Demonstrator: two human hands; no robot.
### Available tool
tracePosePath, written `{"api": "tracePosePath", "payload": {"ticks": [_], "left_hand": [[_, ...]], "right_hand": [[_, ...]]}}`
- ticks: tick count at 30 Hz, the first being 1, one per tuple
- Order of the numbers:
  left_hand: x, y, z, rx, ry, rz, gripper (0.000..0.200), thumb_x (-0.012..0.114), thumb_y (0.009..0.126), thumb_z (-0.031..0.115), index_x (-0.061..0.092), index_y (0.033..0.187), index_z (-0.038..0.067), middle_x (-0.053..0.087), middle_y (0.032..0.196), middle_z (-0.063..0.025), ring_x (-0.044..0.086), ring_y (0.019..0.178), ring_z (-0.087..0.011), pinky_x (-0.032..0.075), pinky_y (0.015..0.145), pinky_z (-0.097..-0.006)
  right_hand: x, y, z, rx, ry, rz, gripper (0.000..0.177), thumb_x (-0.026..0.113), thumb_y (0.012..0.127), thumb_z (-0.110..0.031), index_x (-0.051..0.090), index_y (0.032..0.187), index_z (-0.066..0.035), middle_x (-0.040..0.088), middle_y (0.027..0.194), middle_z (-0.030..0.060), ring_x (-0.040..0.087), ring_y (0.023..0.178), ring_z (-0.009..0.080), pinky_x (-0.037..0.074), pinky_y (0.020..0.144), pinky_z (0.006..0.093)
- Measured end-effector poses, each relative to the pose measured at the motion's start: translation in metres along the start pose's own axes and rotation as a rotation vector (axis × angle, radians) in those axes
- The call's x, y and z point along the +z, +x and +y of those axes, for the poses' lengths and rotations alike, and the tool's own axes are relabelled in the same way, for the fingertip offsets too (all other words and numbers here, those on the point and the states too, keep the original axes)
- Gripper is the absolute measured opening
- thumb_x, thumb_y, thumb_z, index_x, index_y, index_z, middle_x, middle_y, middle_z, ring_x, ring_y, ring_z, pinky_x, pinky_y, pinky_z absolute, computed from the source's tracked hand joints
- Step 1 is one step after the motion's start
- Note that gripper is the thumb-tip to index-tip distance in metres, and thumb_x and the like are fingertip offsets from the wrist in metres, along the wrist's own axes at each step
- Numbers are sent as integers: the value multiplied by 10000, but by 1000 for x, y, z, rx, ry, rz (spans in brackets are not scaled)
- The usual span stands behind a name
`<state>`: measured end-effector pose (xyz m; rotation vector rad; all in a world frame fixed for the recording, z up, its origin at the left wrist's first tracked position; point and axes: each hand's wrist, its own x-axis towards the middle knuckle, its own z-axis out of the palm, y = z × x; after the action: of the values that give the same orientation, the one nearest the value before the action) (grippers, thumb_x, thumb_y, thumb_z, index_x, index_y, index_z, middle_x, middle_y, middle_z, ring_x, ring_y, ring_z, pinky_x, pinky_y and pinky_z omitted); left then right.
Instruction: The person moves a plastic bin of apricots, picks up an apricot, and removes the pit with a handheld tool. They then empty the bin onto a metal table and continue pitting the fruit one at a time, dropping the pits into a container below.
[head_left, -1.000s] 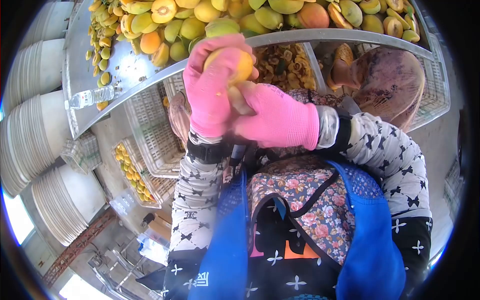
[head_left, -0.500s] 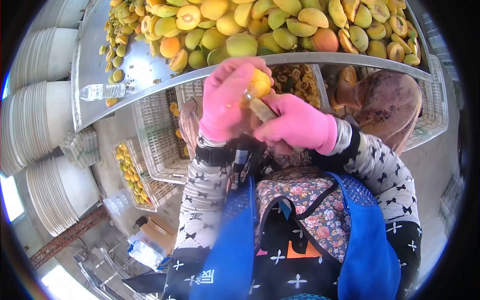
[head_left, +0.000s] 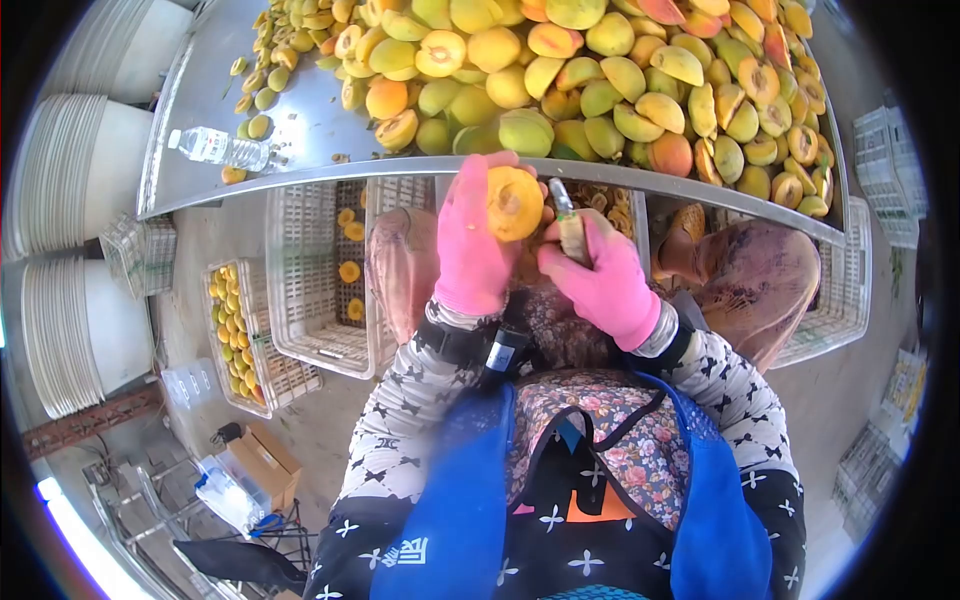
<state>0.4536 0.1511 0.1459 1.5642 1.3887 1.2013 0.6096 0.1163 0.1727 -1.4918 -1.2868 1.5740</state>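
Note:
My left hand [head_left: 472, 240], in a pink glove, holds a yellow peach half [head_left: 515, 204] with its cut face showing. Just to the right, my right hand [head_left: 606, 280], gloved too, is closed round the handle of a small metal-tipped tool [head_left: 570, 228], whose tip points up and is apart from the fruit. Both hands are just below the metal table's front edge [head_left: 400, 167]. Many whole and halved peaches [head_left: 600, 95] are heaped on the table beyond them.
A plastic bottle [head_left: 218, 148] lies at the table's left. Below the table are a crate [head_left: 330, 350] with a few peach halves, and a smaller crate [head_left: 262, 385] of fruit farther left. Stacked white basins [head_left: 70, 175] line the left side. A cardboard box [head_left: 265, 462] is lower left.
The tool has come away from the fruit, and my hands have moved apart. The peach half now shows its cut face. The whole view has shifted, with more of the table's heap in sight.

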Motion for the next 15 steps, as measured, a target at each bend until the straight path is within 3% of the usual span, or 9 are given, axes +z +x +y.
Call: {"api": "tracePosePath", "payload": {"ticks": [1, 2, 5, 8, 10, 12, 15], "left_hand": [[-4, -2, 8, -21, -2, -16, 456, 708, 725, -48, 543, 1142, 33, 677, 986, -102, 644, 959, -234, 526, 808, -324], [-10, -2, 15, 116, 138, -31, 417, 700, 803, 65, 539, 1187, 42, 673, 952, -83, 639, 936, -227, 527, 792, -311], [-6, 2, 23, -541, -1185, 38, 417, 639, 904, 244, 518, 1249, 43, 659, 967, -67, 644, 855, -229, 536, 734, -316], [-23, 0, 29, -548, -981, -138, 488, 562, 944, 362, 500, 1318, 55, 647, 1050, -104, 609, 761, -196, 485, 585, -280], [-48, 6, 31, -671, -810, -348, 474, 539, 957, 335, 483, 1334, 54, 641, 1073, -109, 576, 676, -161, 433, 508, -255], [-51, 6, 35, -698, -748, -386, 467, 509, 972, 334, 474, 1346, 55, 640, 1086, -113, 543, 610, -125, 392, 454, -233], [-33, 1, 37, -559, -791, -217, 468, 469, 991, 366, 480, 1344, 57, 648, 1078, -117, 509, 567, -89, 364, 426, -209]], "right_hand": [[1, -1, -2, -8, 4, 44, 245, 699, 818, -206, 544, 918, -44, 601, 703, 151, 623, 637, 344, 482, 568, 388], [1, 8, 12, -259, -184, 126, 236, 711, 816, -195, 563, 928, -51, 619, 723, 136, 631, 659, 339, 493, 592, 393], [0, 13, 13, -484, -336, 189, 227, 713, 820, -185, 603, 976, -61, 638, 775, 131, 638, 695, 337, 506, 620, 398], [-8, 18, 7, -753, -330, 308, 260, 722, 813, -166, 632, 1040, -75, 650, 871, 143, 641, 741, 345, 511, 638, 401], [-17, 19, -1, -797, -396, 230, 282, 730, 805, -152, 641, 1062, -77, 651, 922, 149, 645, 762, 349, 514, 642, 401], [-18, 18, -4, -781, -489, 143, 327, 732, 808, -151, 625, 1105, -67, 650, 974, 162, 653, 792, 350, 521, 653, 400], [2, 17, 15, -820, -401, 181, 393, 704, 833, -163, 571, 1185, -50, 647, 966, 184, 652, 804, 365, 522, 661, 416]]}}
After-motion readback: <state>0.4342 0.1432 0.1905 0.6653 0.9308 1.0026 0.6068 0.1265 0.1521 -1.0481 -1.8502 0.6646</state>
